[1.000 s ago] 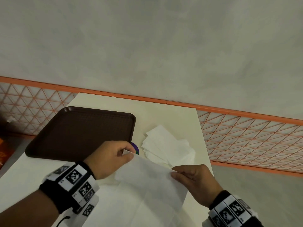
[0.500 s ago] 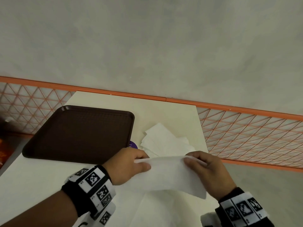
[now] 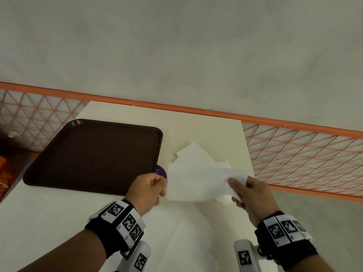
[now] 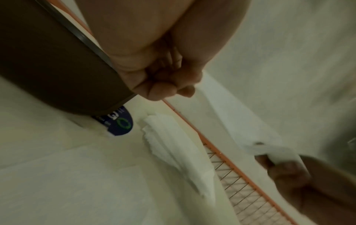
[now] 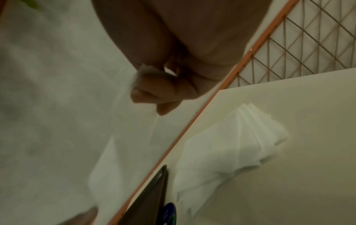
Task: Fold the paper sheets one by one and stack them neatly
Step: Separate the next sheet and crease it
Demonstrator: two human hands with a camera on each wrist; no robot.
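Observation:
I hold a folded white sheet [image 3: 198, 183] in the air between both hands, just in front of the pile of folded sheets [image 3: 193, 154] on the table. My left hand [image 3: 164, 186] pinches the sheet's left edge with curled fingers [image 4: 165, 89]. The sheet [image 4: 237, 115] stretches across to my right hand [image 3: 234, 186], which pinches its right end; the paper [image 5: 148, 71] is crumpled between thumb and fingers [image 5: 152, 85] there. Below my wrists, flat unfolded sheets [image 3: 186, 242] lie on the table. The pile [image 5: 240, 144] lies loosely fanned.
A dark brown tray [image 3: 94, 154] takes up the left of the cream table [image 3: 196, 126]. A round purple sticker [image 3: 161, 171] shows at the tray's near right corner. An orange mesh fence [image 3: 304, 154] runs behind the table and past its right edge.
The sheet hung open from both hands a second ago; it is now folded over. Both hands have carried it forward toward the pile and drawn apart.

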